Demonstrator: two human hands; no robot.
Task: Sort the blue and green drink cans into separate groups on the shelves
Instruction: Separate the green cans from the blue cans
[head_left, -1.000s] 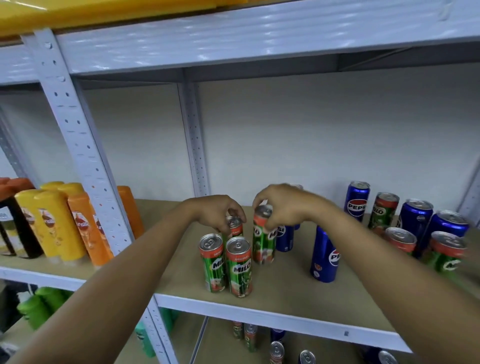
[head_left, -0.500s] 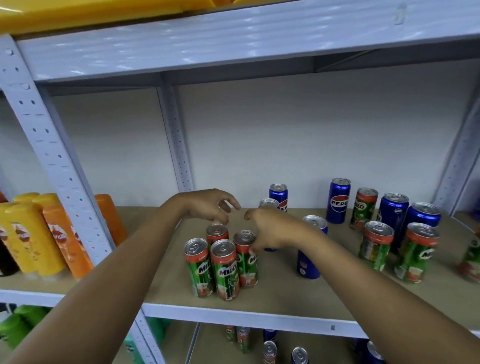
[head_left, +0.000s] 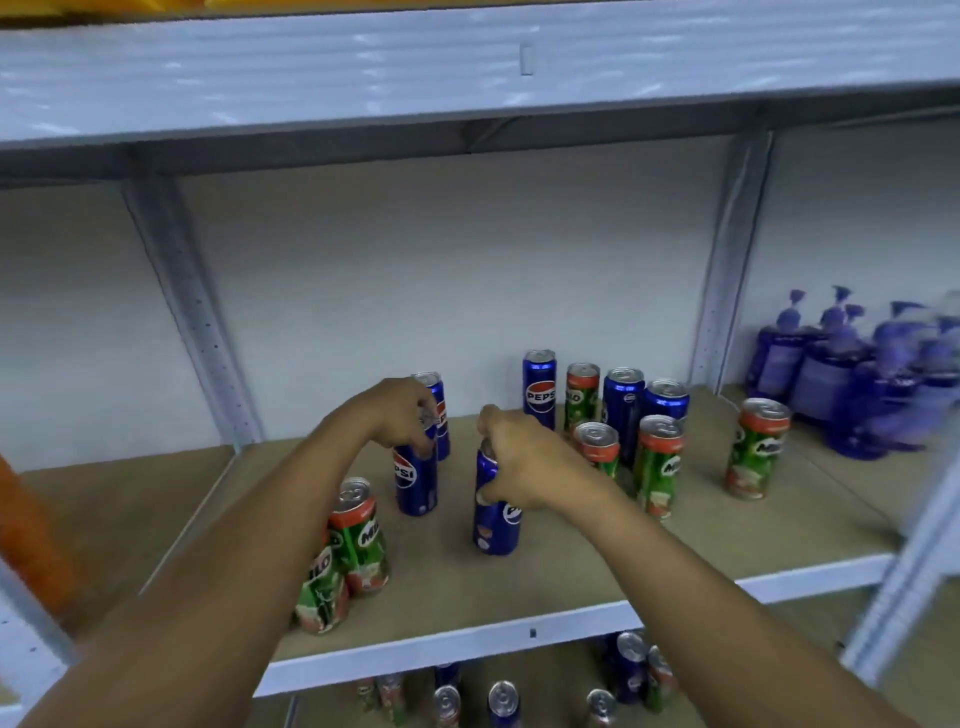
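1. A blue Pepsi can (head_left: 415, 480), upright at mid-shelf (head_left: 571, 561), is gripped at its top by the left hand (head_left: 397, 415).
2. A second blue Pepsi can (head_left: 496, 519), nearer the front, is pinched at its rim by the right hand (head_left: 519, 462).
3. Green Milo cans (head_left: 358, 535) are clustered front-left.

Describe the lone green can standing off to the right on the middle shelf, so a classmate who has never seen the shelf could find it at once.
Start at the tan middle shelf and look right, towards the purple pump bottles. The green Milo can stands upright by itself between those bottles and the mixed cluster of cans. Unlike the other Milo cans, it touches no neighbour.
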